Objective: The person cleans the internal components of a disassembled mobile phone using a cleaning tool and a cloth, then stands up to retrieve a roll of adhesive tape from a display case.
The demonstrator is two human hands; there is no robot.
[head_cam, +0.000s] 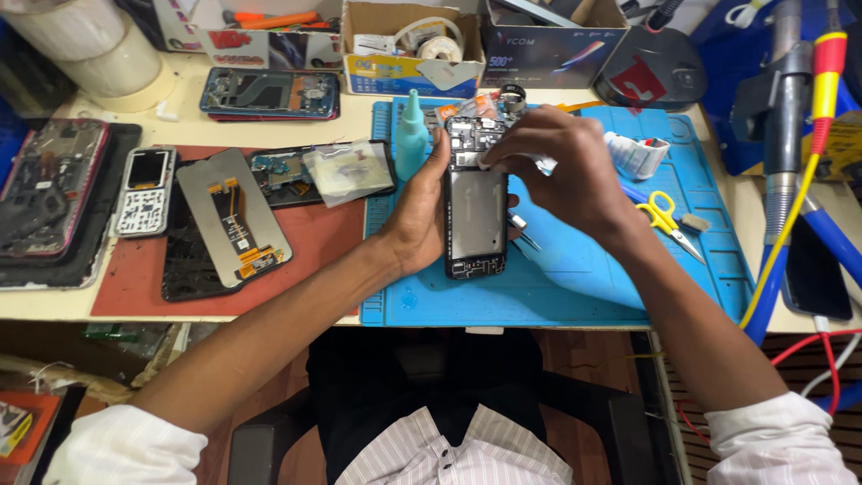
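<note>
Being gripped along its left edge by the left hand [415, 216]: opened phone [476, 199] over blue mat [575, 287] | right hand [566, 166] is pinching white wipe [492, 162] | scissors [663, 216] lying near

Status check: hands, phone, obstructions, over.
Left hand gripping opened phone. Right hand pressing white wipe on its upper board. Scissors alongside, clear.

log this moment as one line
left hand: holds opened phone | right hand: presses white wipe on phone top | surface: blue mat | nearby: scissors
</note>
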